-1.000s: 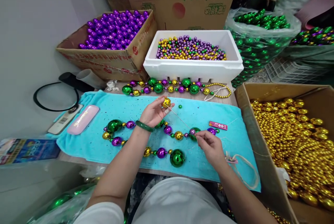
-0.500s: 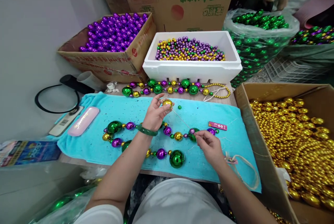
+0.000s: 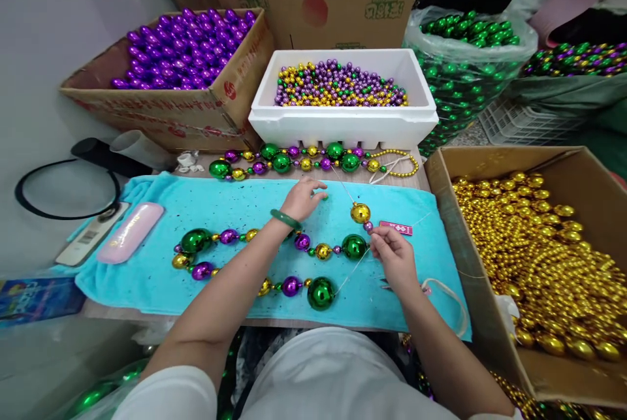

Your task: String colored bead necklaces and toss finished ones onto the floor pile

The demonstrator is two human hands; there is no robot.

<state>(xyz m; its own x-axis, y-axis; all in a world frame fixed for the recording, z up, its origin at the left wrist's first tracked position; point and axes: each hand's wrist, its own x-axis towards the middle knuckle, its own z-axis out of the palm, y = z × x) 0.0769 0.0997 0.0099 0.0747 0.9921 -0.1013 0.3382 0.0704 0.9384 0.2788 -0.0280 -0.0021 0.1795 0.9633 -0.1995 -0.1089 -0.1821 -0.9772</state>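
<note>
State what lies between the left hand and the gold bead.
Head view: a small green bead by the left hand, then bare turquoise towel to the gold bead.

This is a bead workshop. A brown cardboard box of purple beads (image 3: 161, 116) sits at ten o'clock, a white foam box of mixed beads (image 3: 343, 127) at twelve.

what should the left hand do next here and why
Probably pinch the small green bead at the fingertips of the left hand on the towel and carry it to the free end of the thread. The gold bead sits threaded above the right hand, which pinches the thread, so the upper end looks ready for another.
</note>
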